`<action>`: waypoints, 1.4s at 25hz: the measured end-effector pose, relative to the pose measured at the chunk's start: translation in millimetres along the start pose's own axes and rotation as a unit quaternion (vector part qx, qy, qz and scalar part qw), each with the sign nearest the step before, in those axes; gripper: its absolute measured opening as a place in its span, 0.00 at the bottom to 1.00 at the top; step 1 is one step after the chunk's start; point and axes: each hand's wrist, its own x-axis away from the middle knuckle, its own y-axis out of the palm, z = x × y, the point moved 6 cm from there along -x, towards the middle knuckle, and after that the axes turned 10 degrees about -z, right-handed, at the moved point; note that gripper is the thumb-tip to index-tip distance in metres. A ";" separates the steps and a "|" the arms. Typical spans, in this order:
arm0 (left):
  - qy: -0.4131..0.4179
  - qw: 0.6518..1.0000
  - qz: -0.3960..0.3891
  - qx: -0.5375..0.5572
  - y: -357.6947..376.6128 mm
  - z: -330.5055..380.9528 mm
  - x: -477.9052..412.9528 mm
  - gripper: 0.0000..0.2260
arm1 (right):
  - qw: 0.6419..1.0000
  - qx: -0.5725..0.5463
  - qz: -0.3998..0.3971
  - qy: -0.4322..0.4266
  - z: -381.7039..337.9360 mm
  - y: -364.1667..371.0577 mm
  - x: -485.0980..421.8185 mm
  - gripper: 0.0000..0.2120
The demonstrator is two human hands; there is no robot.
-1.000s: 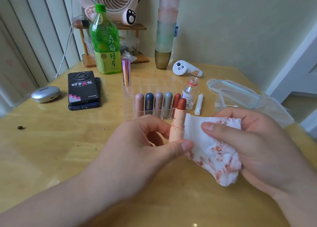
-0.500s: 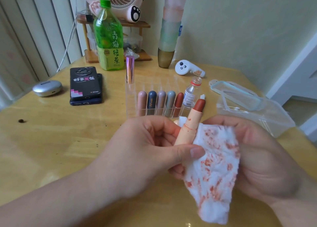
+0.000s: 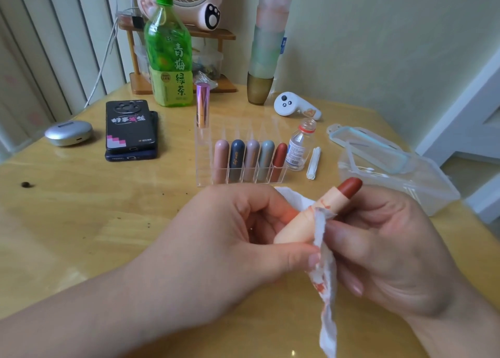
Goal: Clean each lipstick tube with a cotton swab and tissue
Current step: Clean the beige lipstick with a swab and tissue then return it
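Observation:
My left hand [image 3: 230, 238] grips the base of an open peach lipstick tube [image 3: 300, 225] whose brick-red stick [image 3: 350, 187] points up and to the right. My right hand [image 3: 392, 249] pinches a white tissue [image 3: 324, 271] stained red against the tube's side; the tissue hangs down below both hands. Behind them a clear acrylic rack [image 3: 205, 165] holds several capped lipsticks [image 3: 251, 158] in a row, with a pink metallic tube [image 3: 203, 106] standing at its back left corner. A few cotton swabs [image 3: 313, 163] lie beside the rack.
A small clear bottle [image 3: 299, 146] stands right of the rack. A clear plastic box [image 3: 422, 184] with its lid sits far right. Two stacked phones [image 3: 130, 130], a silver case [image 3: 67, 133], a green tea bottle [image 3: 169, 60], a white controller [image 3: 295, 106] and stacked cups [image 3: 266, 43] fill the back.
The lipstick has tilted from upright toward the right. The tissue, earlier spread wide in my right hand, is now bunched into a narrow strip hanging along the tube.

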 end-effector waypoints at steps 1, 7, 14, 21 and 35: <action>-0.001 0.998 -0.043 0.038 4.1 0.5 -2.1 0.12 | 1.000 -0.005 0.001 -0.006 -2.1 -0.8 0.3 0.10; -0.012 0.978 -0.105 0.182 13.7 -1.9 -5.1 0.08 | 1.000 -0.022 0.001 -0.013 -10.2 -3.1 1.1 0.12; 0.088 0.989 0.070 -0.097 1.1 11.8 12.7 0.13 | 0.995 0.080 0.030 -0.040 -24.9 4.1 7.1 0.14; 0.013 0.975 -0.118 0.188 12.9 -0.2 -4.6 0.10 | 0.993 0.112 0.012 -0.039 -28.7 6.4 7.3 0.16; 0.033 0.977 -0.091 0.192 10.7 -2.1 -5.4 0.09 | 0.991 0.113 0.057 -0.042 -28.0 8.0 7.9 0.12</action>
